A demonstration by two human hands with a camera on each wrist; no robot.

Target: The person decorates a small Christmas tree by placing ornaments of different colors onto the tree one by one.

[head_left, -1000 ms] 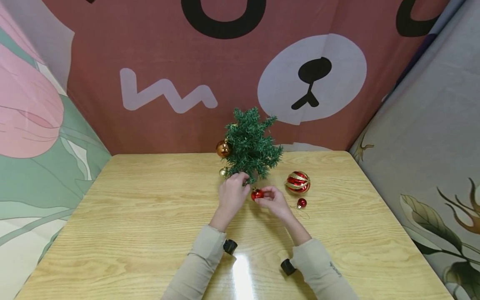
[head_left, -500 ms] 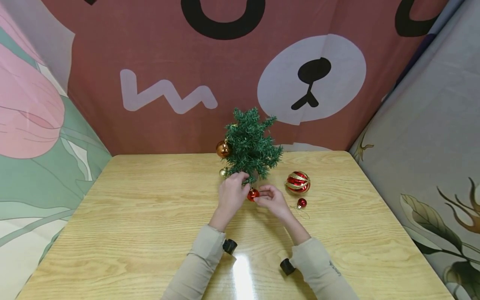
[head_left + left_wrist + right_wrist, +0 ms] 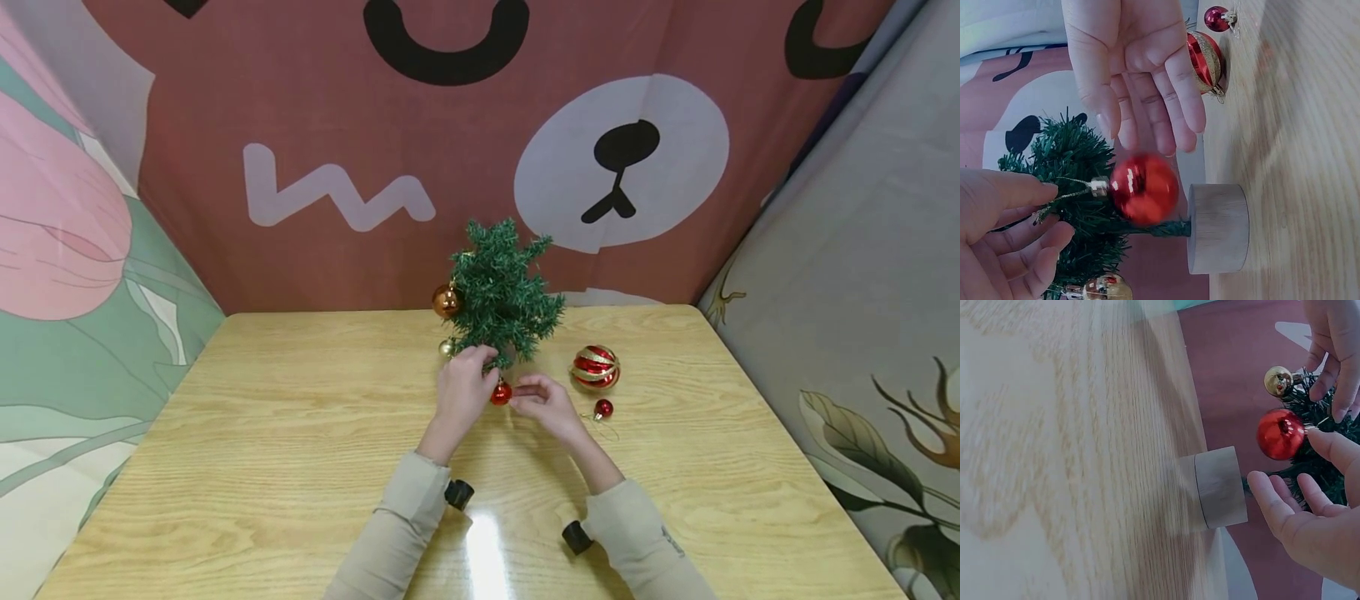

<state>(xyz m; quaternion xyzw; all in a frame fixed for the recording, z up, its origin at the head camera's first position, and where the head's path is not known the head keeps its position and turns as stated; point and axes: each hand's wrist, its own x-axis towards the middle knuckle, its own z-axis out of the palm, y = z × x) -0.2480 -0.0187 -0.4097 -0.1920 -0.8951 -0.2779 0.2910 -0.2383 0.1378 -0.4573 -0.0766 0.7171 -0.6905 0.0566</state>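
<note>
A small green artificial Christmas tree [image 3: 498,287] stands on a round wooden base [image 3: 1219,228]. My left hand [image 3: 467,387] pinches the tip of a low front branch, where the gold cord of a shiny red bauble [image 3: 1145,189] is looped. The bauble hangs below those fingers by its silver cap. My right hand [image 3: 547,407] is just right of the bauble, fingers loosely extended and holding nothing; in the right wrist view its thumb is close to the cap, contact unclear. A copper-coloured bauble [image 3: 447,301] and a small gold bauble [image 3: 446,347] hang on the tree's left side.
To the right on the wooden table [image 3: 300,433] lie a red-and-gold striped bauble [image 3: 596,367] and a small dark red bauble [image 3: 603,408] with a loose gold cord. Printed cloth [image 3: 337,267] hangs behind the table's back edge.
The red bauble has left my right fingers and swung slightly left, hanging under the branch. My right hand has loosened beside it. My left hand stays at the branch.
</note>
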